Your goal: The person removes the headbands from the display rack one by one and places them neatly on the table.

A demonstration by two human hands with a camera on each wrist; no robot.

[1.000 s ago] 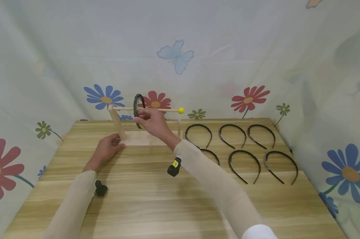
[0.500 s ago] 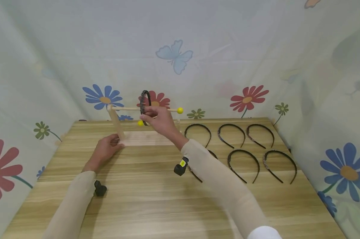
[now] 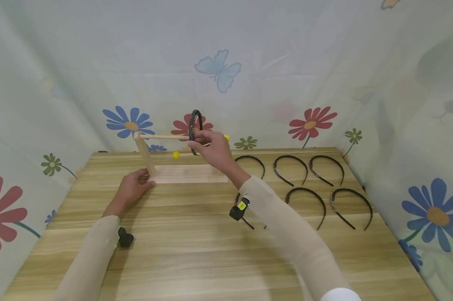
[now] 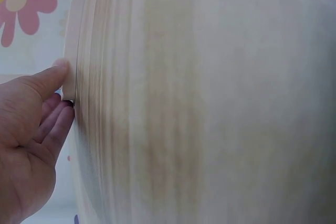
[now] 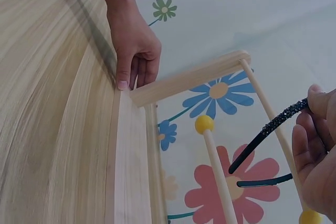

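My right hand [image 3: 214, 150] pinches a dark, beaded, toothed headband [image 3: 192, 127] between thumb and fingers. It holds the band upright at the top rod [image 3: 160, 136] of a wooden stand [image 3: 189, 173], close to that rod's yellow ball end [image 3: 227, 137]. In the right wrist view the headband [image 5: 283, 116] crosses the rod, its two tips pointing away from the palm. My left hand [image 3: 133, 187] grips the base's left end, by the upright post [image 3: 145, 154]. The left wrist view shows the thumb on one face of the base [image 4: 70, 83], the fingertips at its end.
A lower rod with a yellow ball [image 3: 176, 155] points left; the right hand and forearm hide the stand's right side. Several dark headbands [image 3: 326, 156] lie in two rows on the table's right. A flower-printed cloth [image 3: 264, 92] hangs behind the wooden table [image 3: 174, 251].
My right hand has moved right along the top rod with the headband, toward the yellow ball end, and slightly up. The lower ball now shows clearly. My left hand stays at the base.
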